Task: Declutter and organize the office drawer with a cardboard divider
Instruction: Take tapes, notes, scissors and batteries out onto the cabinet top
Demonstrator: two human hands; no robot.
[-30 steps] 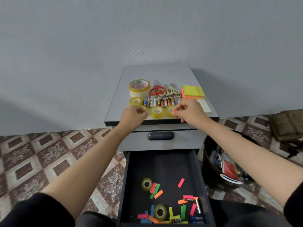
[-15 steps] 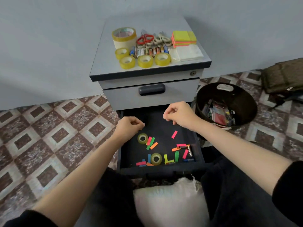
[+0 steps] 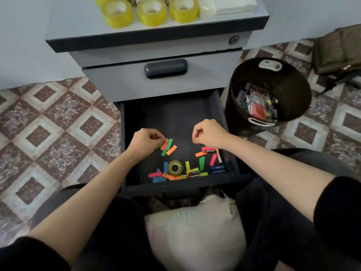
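Hands have dropped from cabinet top (image 3: 78, 26) into the open drawer (image 3: 172, 118); left hand (image 3: 145, 142) curls fingers onto coloured paper strips (image 3: 169, 148) at mid-drawer — gripped or merely touched, I cannot tell. Right hand (image 3: 209, 134) hangs clenched over the drawer floor — anything pinched is hidden.

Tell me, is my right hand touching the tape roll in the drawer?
Apart. The head view shows bare drawer floor between the right hand and the tape roll.
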